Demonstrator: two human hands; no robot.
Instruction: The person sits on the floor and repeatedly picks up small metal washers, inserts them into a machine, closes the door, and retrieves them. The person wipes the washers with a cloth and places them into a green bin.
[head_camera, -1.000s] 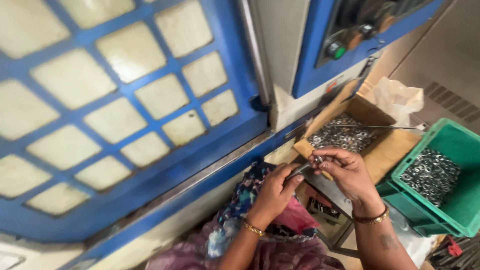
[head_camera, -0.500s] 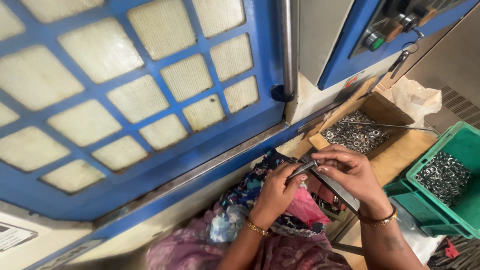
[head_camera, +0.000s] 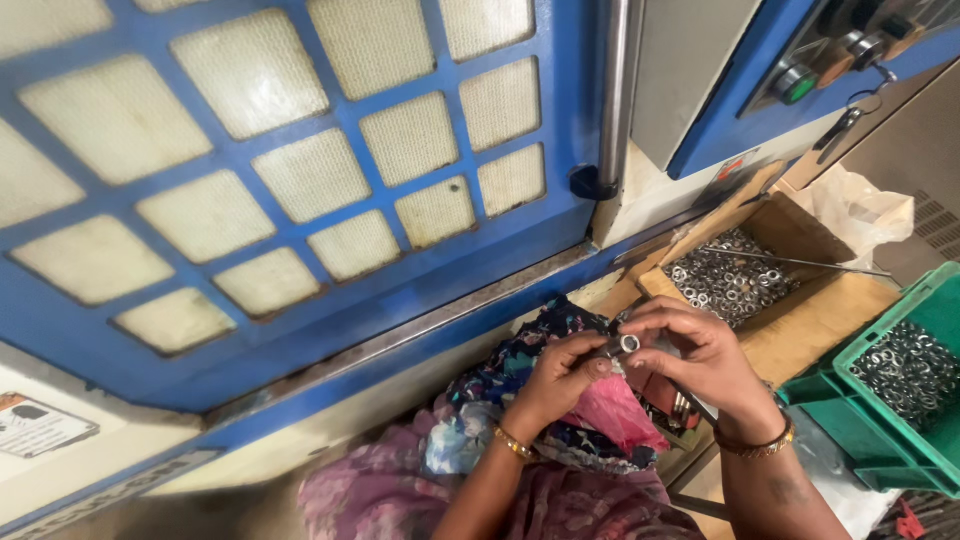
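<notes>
Here both the left hand (head_camera: 562, 378) and right hand (head_camera: 697, 352) pinch one small metal ring (head_camera: 629, 344), half hidden by fingertips.

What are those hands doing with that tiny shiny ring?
A person is holding one small metal ring up between the fingers of both hands, the left hand and the right hand. Just past the hands, a cardboard box holds a heap of similar rings, and a green crate on the right holds more. A big blue machine door stands in front.
</notes>
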